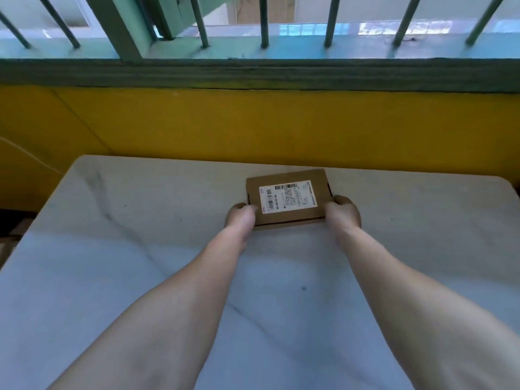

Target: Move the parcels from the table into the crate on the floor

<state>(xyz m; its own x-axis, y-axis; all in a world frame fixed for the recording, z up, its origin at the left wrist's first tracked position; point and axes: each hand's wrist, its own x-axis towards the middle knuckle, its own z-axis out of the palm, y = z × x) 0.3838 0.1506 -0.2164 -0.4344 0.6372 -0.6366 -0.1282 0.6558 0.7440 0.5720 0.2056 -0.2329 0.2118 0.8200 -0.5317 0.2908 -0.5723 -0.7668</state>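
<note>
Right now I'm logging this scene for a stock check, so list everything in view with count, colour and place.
Flat brown cardboard parcel with white label: one, brown, far middle of the table.
Marbled table top: one, white with grey veins, beneath the parcel.
Wall: one, yellow, behind the table.
Window bars: several, green, above the wall.
Left hand: one, grips the parcel's left end.
Right hand: one, grips the parcel's right end.

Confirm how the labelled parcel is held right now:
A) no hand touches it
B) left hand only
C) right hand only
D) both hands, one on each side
D: the left hand grips the left side of the brown parcel and the right hand grips its right side, with the label facing up over the white table.
</note>
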